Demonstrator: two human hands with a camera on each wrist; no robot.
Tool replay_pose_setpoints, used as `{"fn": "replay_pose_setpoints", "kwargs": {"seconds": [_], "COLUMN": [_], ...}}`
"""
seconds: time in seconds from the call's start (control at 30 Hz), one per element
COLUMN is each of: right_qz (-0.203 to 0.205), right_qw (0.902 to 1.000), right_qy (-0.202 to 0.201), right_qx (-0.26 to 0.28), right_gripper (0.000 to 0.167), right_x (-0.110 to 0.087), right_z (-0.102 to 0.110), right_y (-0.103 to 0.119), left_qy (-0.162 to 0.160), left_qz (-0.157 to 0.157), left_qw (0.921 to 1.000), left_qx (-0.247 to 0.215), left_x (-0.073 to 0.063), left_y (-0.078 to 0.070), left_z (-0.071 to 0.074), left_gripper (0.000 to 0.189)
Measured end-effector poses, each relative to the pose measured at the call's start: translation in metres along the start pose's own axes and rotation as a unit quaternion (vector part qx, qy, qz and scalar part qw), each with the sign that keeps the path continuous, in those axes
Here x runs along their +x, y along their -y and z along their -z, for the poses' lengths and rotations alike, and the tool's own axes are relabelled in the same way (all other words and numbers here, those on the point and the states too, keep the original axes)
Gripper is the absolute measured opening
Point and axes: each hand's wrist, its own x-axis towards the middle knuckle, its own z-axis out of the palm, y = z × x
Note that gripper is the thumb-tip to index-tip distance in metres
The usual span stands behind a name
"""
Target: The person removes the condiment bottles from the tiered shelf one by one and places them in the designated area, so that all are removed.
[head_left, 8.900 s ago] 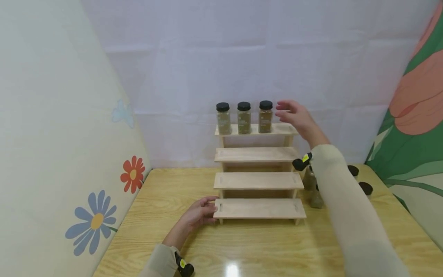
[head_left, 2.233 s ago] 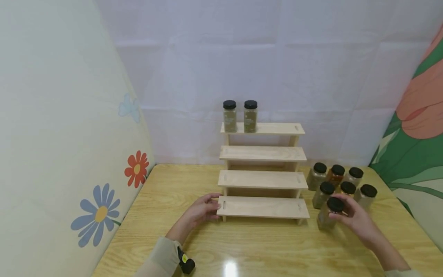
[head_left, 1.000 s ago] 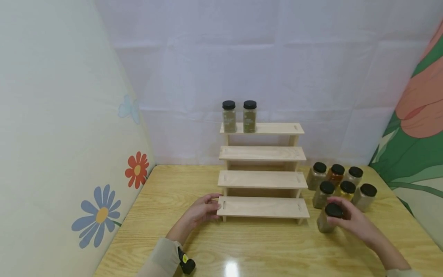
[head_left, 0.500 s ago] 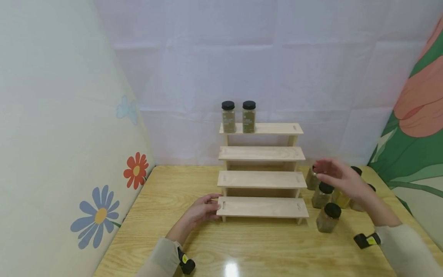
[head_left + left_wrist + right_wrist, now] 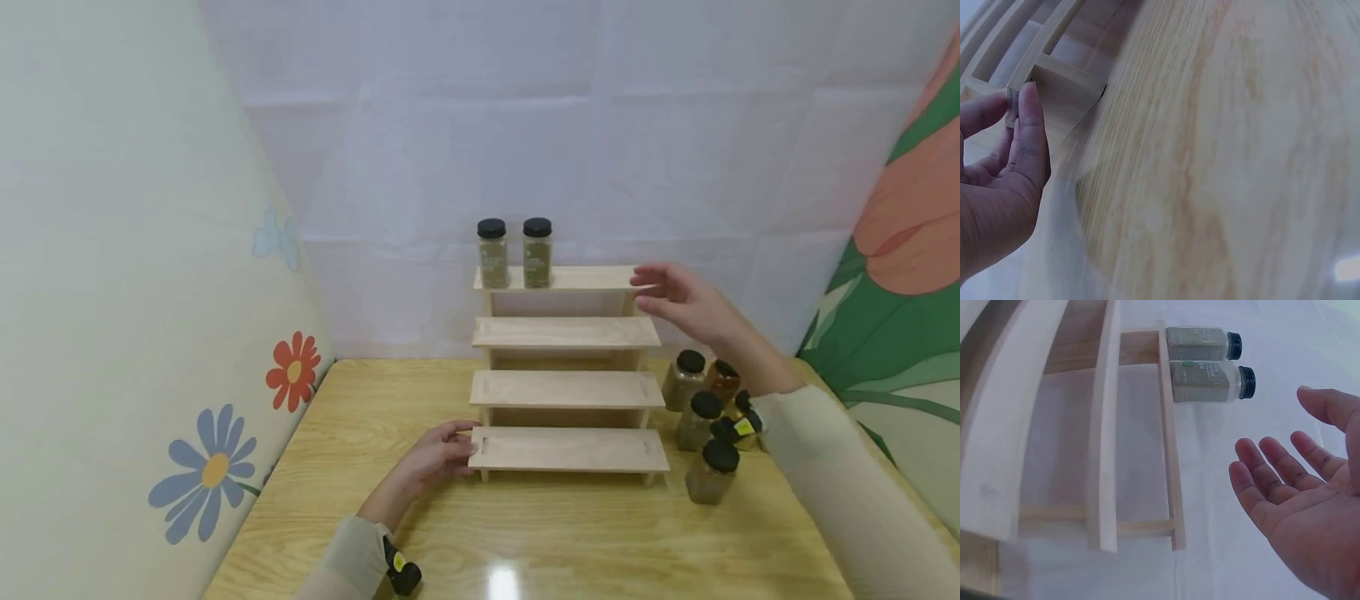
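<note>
A stepped wooden spice rack [image 5: 566,388] with tiered shelves stands on the table. Two black-capped spice jars [image 5: 492,257] [image 5: 537,257] stand upright on the left part of its top shelf. My left hand [image 5: 429,460] pinches the left end of the lowest shelf between thumb and fingers; the left wrist view shows this hand [image 5: 1013,162] closely. Beside the right end of the top shelf, my right hand [image 5: 686,304] is held up with fingers spread and nothing in them. In the right wrist view, its palm [image 5: 1316,519] faces the two jars [image 5: 1204,381] across a gap.
Several more spice jars stand on the table right of the rack; one jar [image 5: 712,473] is nearest the front. My right forearm [image 5: 832,467] hides part of this group. A white cloth [image 5: 420,167] hangs behind, with painted panels [image 5: 112,250] at both sides.
Earlier, three jars stood on the top shelf; now two do. My right hand has let go of a jar at the table's right and risen up-left to the top shelf. The left hand stays.
</note>
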Motion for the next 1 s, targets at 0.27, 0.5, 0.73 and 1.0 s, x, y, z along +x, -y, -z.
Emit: {"fn": "replay_pose_setpoints", "kwargs": {"seconds": [0.27,0.5,0.73,1.0], "right_qz": [-0.017,-0.023,-0.032,-0.011], "right_qw": [0.9991,0.9978,0.9918,0.985], "right_qy": [-0.014,-0.022,-0.041,-0.074], "right_qx": [0.037,0.057,0.116,0.155], "right_gripper": [0.059,0.059,0.057,0.054], "right_x": [0.038,0.067,0.09,0.11], "right_z": [-0.005,-0.012,-0.022,-0.037], "right_y": [0.01,0.008,0.011,0.017], "left_qy": [0.005,0.005,0.003,0.009], "left_qz": [-0.001,0.004,0.001,-0.004], "left_qw": [1.0,1.0,1.0,0.9999], "left_qx": [0.0,0.0,0.0,-0.003], "left_x": [0.002,0.001,0.002,0.0], "left_y": [-0.004,-0.004,-0.004,-0.002], "left_z": [-0.002,-0.002,-0.002,-0.002], "left_gripper": [0.053,0.055,0.054,0.053]}}
